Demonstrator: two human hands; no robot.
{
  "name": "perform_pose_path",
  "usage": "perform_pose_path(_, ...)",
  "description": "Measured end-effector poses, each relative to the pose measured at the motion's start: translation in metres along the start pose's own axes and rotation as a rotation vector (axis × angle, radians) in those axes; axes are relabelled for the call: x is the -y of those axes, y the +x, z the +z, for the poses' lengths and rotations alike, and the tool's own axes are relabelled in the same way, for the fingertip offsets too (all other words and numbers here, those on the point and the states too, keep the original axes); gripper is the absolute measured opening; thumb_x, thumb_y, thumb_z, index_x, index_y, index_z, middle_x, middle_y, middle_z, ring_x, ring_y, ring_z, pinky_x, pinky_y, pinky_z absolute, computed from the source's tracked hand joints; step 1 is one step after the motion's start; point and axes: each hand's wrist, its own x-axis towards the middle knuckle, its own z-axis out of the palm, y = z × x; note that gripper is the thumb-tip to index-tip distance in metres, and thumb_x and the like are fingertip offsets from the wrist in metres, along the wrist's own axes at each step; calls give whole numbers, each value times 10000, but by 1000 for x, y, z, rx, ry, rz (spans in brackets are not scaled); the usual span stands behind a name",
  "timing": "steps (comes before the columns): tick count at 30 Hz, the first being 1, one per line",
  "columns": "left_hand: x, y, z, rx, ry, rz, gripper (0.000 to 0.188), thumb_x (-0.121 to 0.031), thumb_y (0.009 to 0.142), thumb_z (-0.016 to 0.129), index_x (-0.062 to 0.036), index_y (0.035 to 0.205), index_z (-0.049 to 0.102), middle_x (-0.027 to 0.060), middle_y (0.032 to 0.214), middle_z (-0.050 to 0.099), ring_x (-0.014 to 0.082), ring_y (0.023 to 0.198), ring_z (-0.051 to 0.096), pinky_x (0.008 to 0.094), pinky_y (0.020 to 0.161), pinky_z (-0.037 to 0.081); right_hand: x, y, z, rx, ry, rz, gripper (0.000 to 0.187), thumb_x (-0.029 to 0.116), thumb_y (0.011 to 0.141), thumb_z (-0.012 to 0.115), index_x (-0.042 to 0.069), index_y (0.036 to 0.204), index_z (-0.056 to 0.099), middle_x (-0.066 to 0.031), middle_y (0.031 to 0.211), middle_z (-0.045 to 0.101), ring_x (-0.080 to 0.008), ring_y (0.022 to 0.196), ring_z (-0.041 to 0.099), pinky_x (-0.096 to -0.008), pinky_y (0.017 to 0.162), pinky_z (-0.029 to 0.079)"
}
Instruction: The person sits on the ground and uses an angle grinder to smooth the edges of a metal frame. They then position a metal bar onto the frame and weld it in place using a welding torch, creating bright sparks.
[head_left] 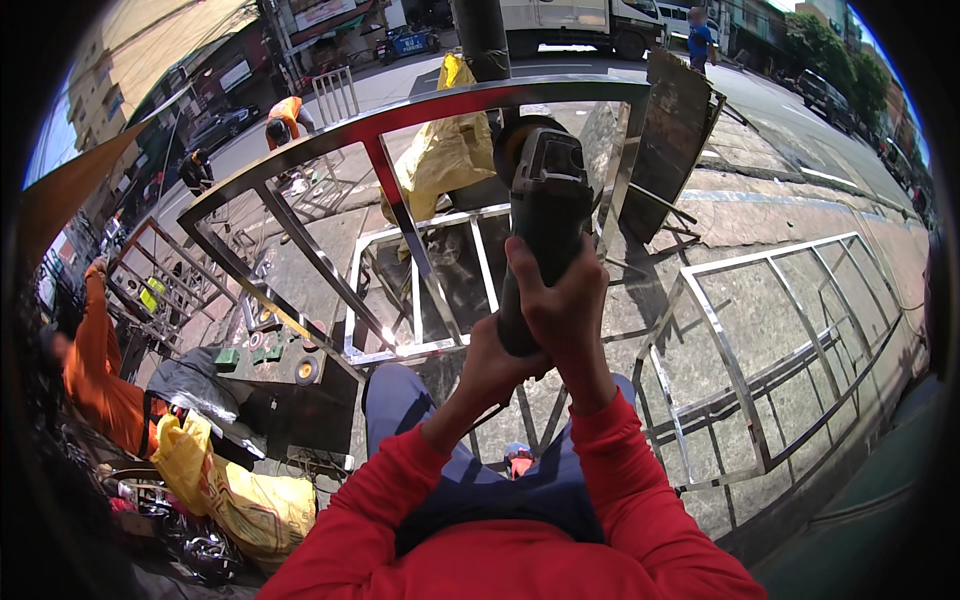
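Note:
Both my hands grip a dark angle grinder, held upright in front of me over my knees. My left hand wraps the rear end of its body. Higher up, my right hand is closed around the middle of the body. The grinder's round disc is at or very near the top rail of a shiny square-tube metal frame; whether it touches is hidden behind the tool head. This frame leans tilted before me, its crossbars running down toward my legs.
A second metal frame stands at the right. Behind the leaning frame are a yellow sack and a dark post. At left, a worker in orange is near a dark box with discs and another yellow sack.

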Motion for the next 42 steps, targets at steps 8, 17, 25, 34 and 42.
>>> perform_pose_path(8,9,-5,0,1,55,40,350,-105,664,815,31,923,624,65,733,682,126,656,670,279,567,525,-8,-5,-1,-10,97,-92,446,271,816,774,-68,1035,583,-180,831,709,-273,737,723,-365,663,562)
perform_pose_path(17,-1,2,-7,-17,50,25,373,-94,671,811,34,953,601,61,753,679,123,658,665,275,571,527,1,5,6,7,61,-76,389,265,835,758,-56,1011,623,-159,823,717,-233,756,719,-341,685,550)
perform_pose_path(25,1,3,-8,-17,46,9,327,-105,680,802,31,915,620,60,687,670,127,594,660,268,532,520,0,9,7,6,51,-82,484,311,815,768,-69,1041,570,-202,817,698,-314,724,723,-386,645,562)
perform_pose_path(34,-5,6,-6,-35,77,-5,336,-112,664,816,34,895,621,68,691,675,130,596,666,266,526,522,4,13,5,5,83,-64,449,303,821,760,-73,1005,596,-197,803,701,-303,717,723,-378,646,560)
perform_pose_path(42,-5,5,-5,-49,47,4,375,-106,656,818,32,929,602,66,701,673,129,602,664,265,525,522,-1,13,7,3,78,-71,476,319,817,767,-75,1007,577,-193,787,690,-305,699,717,-388,635,556)
